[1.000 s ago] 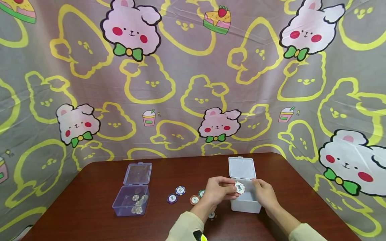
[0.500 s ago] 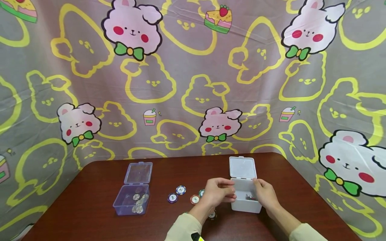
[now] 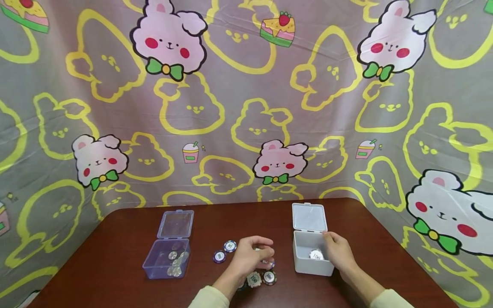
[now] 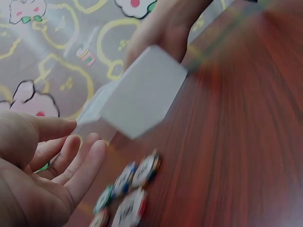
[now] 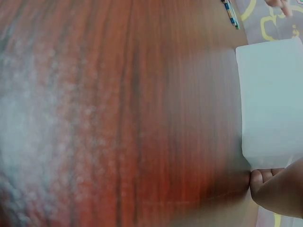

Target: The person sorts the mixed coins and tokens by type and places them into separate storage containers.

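Chips (image 3: 253, 279), flat and round, lie on a wood-grained table (image 3: 239, 222).

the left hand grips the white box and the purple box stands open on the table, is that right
Not quite: the head view shows the right hand gripping the white box, with the left hand apart, near poker chips. The purple box does stand open on the table.

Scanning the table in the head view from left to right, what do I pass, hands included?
Purple box holding coins → purple-edged chip → blue-edged chip → left hand → white box → right hand. Chips overlapping the left hand are left out.
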Demonstrator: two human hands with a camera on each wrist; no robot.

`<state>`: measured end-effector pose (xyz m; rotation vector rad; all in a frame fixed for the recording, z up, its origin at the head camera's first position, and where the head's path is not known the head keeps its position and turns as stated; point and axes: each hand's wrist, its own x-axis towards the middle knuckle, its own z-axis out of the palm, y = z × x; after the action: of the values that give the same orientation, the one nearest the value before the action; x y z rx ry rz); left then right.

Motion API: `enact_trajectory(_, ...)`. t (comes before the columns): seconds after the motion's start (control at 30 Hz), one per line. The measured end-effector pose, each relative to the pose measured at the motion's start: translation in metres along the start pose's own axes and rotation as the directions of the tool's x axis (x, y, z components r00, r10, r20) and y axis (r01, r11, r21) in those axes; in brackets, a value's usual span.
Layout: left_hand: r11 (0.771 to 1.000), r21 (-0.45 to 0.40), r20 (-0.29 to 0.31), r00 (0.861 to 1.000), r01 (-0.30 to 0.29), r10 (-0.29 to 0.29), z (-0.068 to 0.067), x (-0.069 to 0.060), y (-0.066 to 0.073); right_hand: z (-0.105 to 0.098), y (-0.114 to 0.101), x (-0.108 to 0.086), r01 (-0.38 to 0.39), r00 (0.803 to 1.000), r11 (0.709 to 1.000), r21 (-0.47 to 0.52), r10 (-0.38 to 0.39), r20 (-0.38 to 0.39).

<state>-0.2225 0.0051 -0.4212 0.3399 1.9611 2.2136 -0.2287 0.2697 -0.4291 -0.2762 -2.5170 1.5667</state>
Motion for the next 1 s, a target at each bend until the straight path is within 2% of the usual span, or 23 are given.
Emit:
enact_trajectory(0.3,0.995,0.098,-0.093,0.996,0.028,-0.019,-0.061,-0.014,0.000,0.001,-0.002,-0.002,0.005,1.000,1.000,-0.002,-0.005,-0.001)
enact_trajectory(0.43,0.989,0.149,-0.127,0.992,0.023,-0.004,-0.085,-0.018,-0.002,0.000,-0.004,-0.002,0.004,1.000,1.000,0.003,-0.004,0.005)
enact_trajectory(0.53,0.981,0.193,-0.175,0.985,0.029,0.005,-0.099,-0.022,-0.002,0.000,-0.004,-0.002,-0.004,1.000,1.000,0.001,0.004,0.020)
enact_trajectory(0.73,0.951,0.307,-0.279,0.959,0.047,0.043,-0.113,-0.027,-0.001,-0.001,-0.002,-0.002,0.011,1.000,1.000,-0.008,-0.011,0.011)
enact_trajectory(1.0,0.925,0.377,-0.319,0.945,0.051,0.077,-0.118,-0.028,-0.002,-0.001,0.000,-0.002,0.012,1.000,1.000,-0.007,-0.012,0.019)
